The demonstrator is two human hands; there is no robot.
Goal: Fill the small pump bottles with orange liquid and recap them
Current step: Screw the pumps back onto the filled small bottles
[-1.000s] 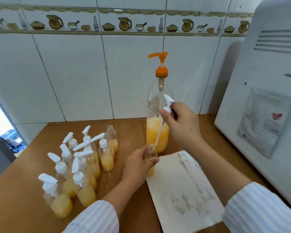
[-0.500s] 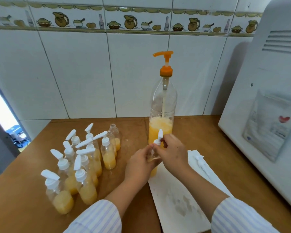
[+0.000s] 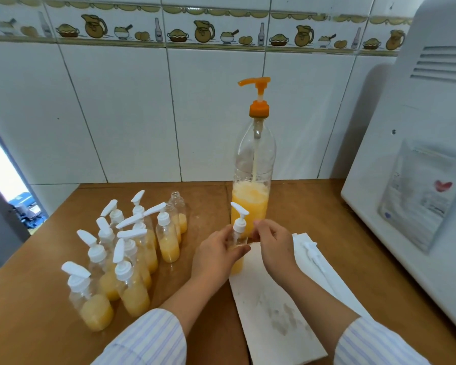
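Background: white tiled wall [image 3: 121,114] with a border strip of painted jugs and bowls along the top of the frame; a white appliance [image 3: 416,180] fills the right edge, a clear packet with a red heart [image 3: 421,198] stuck to its side
Surface: brown wooden table [image 3: 37,272] across the lower half; a stained white paper sheet [image 3: 274,312] lies lower centre
Large bottle: tall clear plastic bottle with an orange pump head [image 3: 252,164] stands upright at centre, orange liquid filling roughly its lower third
Bottle in hand: small clear pump bottle [image 3: 237,262] upright at the paper's upper left corner, just in front of the tall bottle; orange liquid in its bottom; white pump cap [image 3: 239,219] seated on its neck
Left hand: left hand [image 3: 216,255] curled round the small bottle's body, gripping it
Right hand: right hand [image 3: 274,246] just right of the cap, fingers bent; thumb and fingertips near the collar, but whether they touch it I cannot tell
Sleeves: white striped cuffs at the bottom edge
Finished group: cluster of small capped bottles with orange liquid [image 3: 121,259] at left of centre; two uncapped small bottles [image 3: 178,214] behind it
Spare part: loose white pump with dip tube [image 3: 312,252] lying on the paper, right of the hands
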